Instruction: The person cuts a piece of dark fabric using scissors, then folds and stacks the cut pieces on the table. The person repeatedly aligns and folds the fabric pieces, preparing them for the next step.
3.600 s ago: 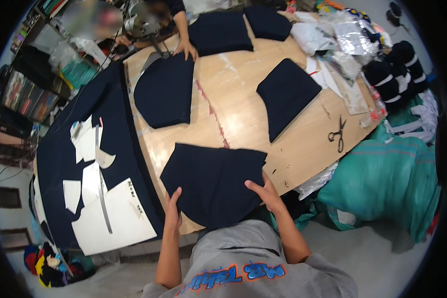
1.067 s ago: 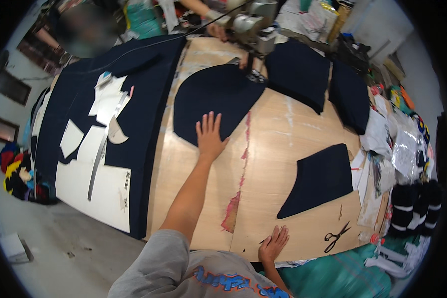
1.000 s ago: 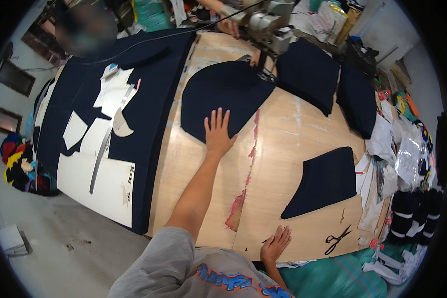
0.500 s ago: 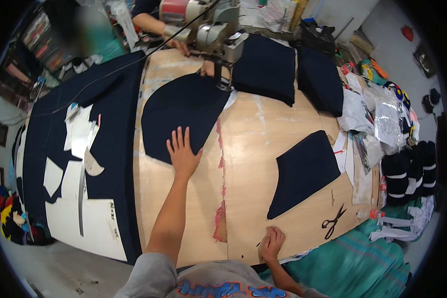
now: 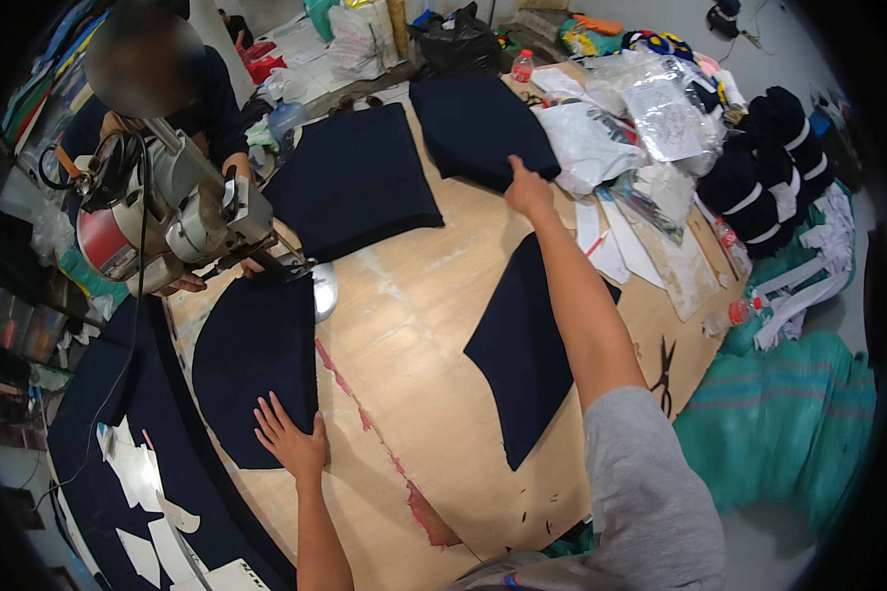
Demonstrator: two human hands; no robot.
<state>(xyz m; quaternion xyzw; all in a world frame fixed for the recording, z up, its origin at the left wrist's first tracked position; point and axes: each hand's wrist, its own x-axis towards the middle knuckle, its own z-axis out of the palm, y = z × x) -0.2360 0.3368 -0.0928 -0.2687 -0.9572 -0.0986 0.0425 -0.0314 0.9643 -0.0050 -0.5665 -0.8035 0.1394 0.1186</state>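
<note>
Right hand (image 5: 530,189), moved off the surface's (image 5: 443,374) near edge, is touching the far navy stack (image 5: 478,123), grip unclear; left hand (image 5: 298,445) is lying, fingers spread, on the rounded stack (image 5: 261,364), likely soft, best held by edges

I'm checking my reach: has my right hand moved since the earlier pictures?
Yes. Judged against the wooden table, your right hand has moved away from you, from the near edge to the far-right dark fabric piece.
</note>
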